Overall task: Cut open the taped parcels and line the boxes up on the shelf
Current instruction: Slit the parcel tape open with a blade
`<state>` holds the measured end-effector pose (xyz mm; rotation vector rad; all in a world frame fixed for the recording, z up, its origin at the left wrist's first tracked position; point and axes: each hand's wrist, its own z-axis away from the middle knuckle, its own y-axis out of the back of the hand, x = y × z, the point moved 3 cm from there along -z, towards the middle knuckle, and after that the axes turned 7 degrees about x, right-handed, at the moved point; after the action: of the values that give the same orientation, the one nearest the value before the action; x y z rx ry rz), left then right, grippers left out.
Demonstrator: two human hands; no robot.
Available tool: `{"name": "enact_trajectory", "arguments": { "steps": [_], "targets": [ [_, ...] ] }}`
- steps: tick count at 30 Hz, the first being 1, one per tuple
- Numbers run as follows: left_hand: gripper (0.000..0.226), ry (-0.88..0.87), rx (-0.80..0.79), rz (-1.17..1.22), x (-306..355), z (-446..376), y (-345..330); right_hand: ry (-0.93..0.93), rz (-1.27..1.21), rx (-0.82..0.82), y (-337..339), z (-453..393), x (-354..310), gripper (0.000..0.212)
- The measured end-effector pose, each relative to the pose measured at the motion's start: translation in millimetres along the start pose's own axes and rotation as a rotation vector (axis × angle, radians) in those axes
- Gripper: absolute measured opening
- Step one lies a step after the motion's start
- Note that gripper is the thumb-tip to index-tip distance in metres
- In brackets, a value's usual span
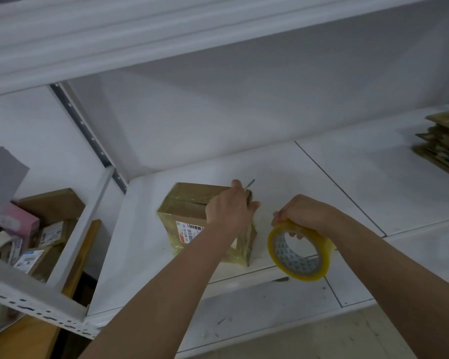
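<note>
A taped cardboard parcel (pixel 192 211) stands on the white shelf (pixel 309 177), where a person's left hand (pixel 230 208), fingers curled around a thin blade (pixel 250 183), rests on its far top corner; beside it, the right hand (pixel 302 212) grips a roll of yellowish packing tape (pixel 300 251).

Brown taped parcel (pixel 192 216) upright on white shelf (pixel 322 177), label facing front.
</note>
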<state>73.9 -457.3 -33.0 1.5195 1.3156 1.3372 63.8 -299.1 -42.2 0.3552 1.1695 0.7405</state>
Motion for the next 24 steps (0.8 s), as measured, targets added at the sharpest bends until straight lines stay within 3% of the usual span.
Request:
{"name": "enact_trajectory", "arguments": {
  "steps": [5, 7, 10, 12, 16, 24],
  "targets": [
    [0.039, -0.031, -0.031, -0.013, -5, -2, 0, 0.041, -0.050, 0.078, -4, -2, 2, 0.031],
    [0.037, -0.066, -0.070, 0.085, -8, -2, 6, 0.090, -0.040, 0.125, -3, -2, 5, 0.031],
    [0.034, -0.100, -0.180, 0.312, -14, -4, 19, 0.106, -0.025, 0.160, -1, -2, 10, 0.026],
    [0.039, -0.131, -0.308, 0.323, -14, -2, 29, 0.102, -0.009, 0.168, -2, -2, 10, 0.023],
    [0.039, -0.269, -0.479, 0.001, 0, -1, 40, 0.112, 0.041, 0.216, -2, -1, 8, 0.023],
    [0.030, -0.282, -0.500, -0.381, 30, -9, 15, 0.170, 0.212, 0.308, 3, 5, 0, 0.029]
  ]
}}
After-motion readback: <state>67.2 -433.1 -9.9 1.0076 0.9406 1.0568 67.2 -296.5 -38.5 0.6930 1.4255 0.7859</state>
